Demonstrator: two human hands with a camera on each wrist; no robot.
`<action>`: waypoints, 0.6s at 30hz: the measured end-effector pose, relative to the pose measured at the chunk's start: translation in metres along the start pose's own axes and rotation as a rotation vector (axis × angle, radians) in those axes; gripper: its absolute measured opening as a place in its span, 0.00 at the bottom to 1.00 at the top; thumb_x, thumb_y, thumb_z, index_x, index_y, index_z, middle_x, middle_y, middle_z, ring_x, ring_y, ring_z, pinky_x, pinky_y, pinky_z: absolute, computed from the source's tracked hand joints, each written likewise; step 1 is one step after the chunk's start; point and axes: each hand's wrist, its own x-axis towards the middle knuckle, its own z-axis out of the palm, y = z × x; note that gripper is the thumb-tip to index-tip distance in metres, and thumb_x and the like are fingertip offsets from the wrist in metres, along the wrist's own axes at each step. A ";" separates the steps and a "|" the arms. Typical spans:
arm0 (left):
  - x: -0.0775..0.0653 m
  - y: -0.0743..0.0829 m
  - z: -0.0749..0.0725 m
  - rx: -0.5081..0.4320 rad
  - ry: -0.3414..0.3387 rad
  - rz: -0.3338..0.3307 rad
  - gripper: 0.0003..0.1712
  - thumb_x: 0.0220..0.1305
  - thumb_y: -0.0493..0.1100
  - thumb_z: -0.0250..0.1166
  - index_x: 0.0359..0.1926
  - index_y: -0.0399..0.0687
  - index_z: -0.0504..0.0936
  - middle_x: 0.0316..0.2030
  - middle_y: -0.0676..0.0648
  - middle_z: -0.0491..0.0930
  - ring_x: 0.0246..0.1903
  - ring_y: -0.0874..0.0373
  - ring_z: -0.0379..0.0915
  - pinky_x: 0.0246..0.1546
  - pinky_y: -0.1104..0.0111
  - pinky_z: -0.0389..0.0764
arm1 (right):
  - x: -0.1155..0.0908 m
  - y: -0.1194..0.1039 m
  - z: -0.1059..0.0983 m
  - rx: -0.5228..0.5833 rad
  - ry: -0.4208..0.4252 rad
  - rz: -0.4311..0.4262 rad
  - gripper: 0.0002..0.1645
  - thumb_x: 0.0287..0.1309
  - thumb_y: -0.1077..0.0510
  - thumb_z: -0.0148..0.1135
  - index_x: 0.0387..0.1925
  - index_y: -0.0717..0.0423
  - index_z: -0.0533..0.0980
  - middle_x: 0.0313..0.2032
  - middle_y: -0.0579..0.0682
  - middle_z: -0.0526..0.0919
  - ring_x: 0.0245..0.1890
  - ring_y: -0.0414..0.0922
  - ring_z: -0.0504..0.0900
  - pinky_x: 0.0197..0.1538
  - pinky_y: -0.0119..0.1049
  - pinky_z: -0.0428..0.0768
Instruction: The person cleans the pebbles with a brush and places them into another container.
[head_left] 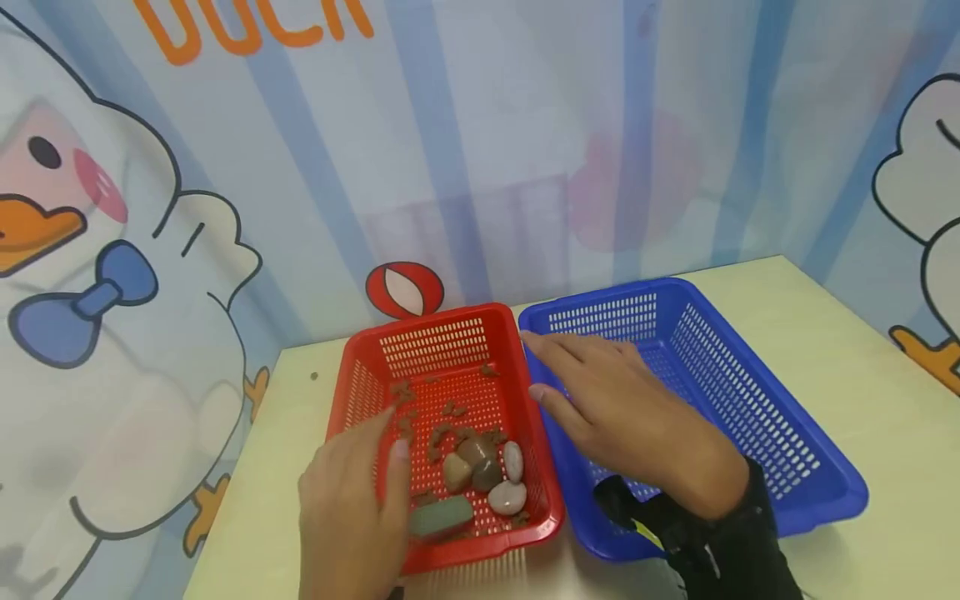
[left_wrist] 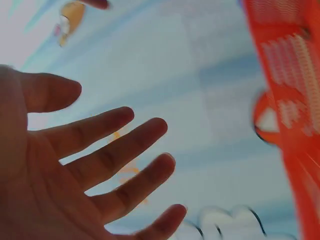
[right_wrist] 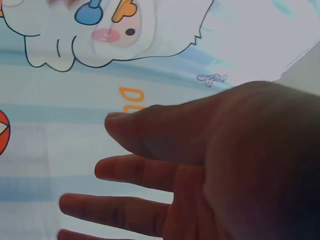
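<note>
My left hand (head_left: 352, 504) is above the left side of a red plastic basket (head_left: 553, 508), fingers and thumb spread. In the left wrist view its palm holds nothing. Over the blue basket (head_left: 806, 417) is my right hand (head_left: 615, 408), fingers extended toward the rim shared with the red one; its palm looks bare in the right wrist view. Inside the red basket lie a dark brown stone (head_left: 480, 462), a tan stone (head_left: 457, 472), pale grey stones (head_left: 507, 498), a green block (head_left: 441, 517) and several small brown bits (head_left: 442, 433).
Both baskets stand side by side on a pale yellow table (head_left: 258, 467). A black wristband (head_left: 723, 542) circles the right wrist, and a black object (head_left: 617, 502) shows near the blue basket's front. Behind hangs a curtain (head_left: 510, 125) printed with ducks.
</note>
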 end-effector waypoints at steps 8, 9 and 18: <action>-0.051 -0.055 0.032 0.193 -0.005 -0.105 0.14 0.64 0.46 0.66 0.42 0.38 0.85 0.35 0.40 0.84 0.49 0.38 0.68 0.53 0.28 0.49 | -0.013 0.003 -0.026 0.025 0.053 -0.023 0.33 0.74 0.51 0.53 0.75 0.52 0.61 0.67 0.54 0.71 0.67 0.57 0.67 0.62 0.62 0.68; -0.055 -0.059 0.036 0.197 -0.013 -0.089 0.12 0.63 0.45 0.66 0.40 0.39 0.85 0.33 0.42 0.83 0.49 0.39 0.67 0.53 0.27 0.48 | -0.016 0.004 -0.029 0.020 0.057 -0.021 0.33 0.74 0.50 0.53 0.75 0.52 0.61 0.68 0.54 0.71 0.67 0.57 0.67 0.62 0.62 0.67; -0.052 -0.056 0.044 0.005 0.134 0.144 0.15 0.74 0.45 0.59 0.32 0.47 0.86 0.28 0.54 0.75 0.33 0.51 0.69 0.51 0.34 0.55 | -0.025 0.007 -0.040 -0.014 0.081 -0.061 0.33 0.72 0.51 0.58 0.74 0.51 0.64 0.66 0.54 0.73 0.65 0.56 0.71 0.58 0.62 0.72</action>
